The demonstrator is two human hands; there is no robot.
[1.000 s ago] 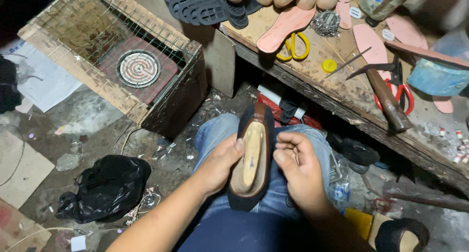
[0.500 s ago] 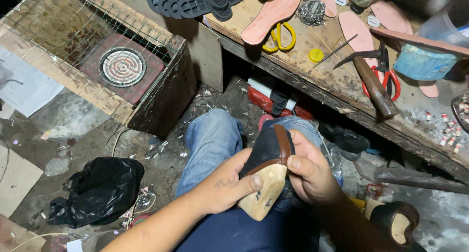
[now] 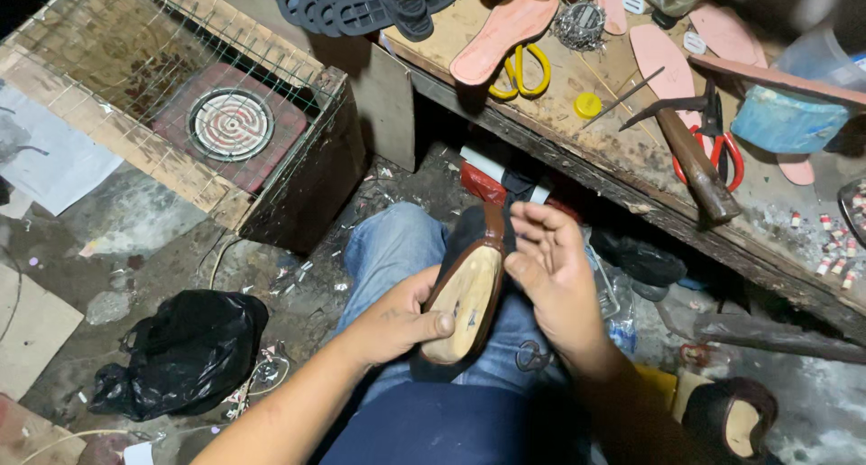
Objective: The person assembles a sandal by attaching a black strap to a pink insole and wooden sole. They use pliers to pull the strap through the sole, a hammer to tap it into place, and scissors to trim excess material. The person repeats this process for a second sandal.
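The left hand [image 3: 397, 325] is gripping the shoe on its last [image 3: 469, 289], probably rigid and light; the right hand [image 3: 555, 276] is hovering spread beside its edge.

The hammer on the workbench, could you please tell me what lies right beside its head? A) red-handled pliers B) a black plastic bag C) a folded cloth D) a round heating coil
A: the hammer lies on the workbench with red-handled pliers right at its head; the bag and the coil sit far off to the left.
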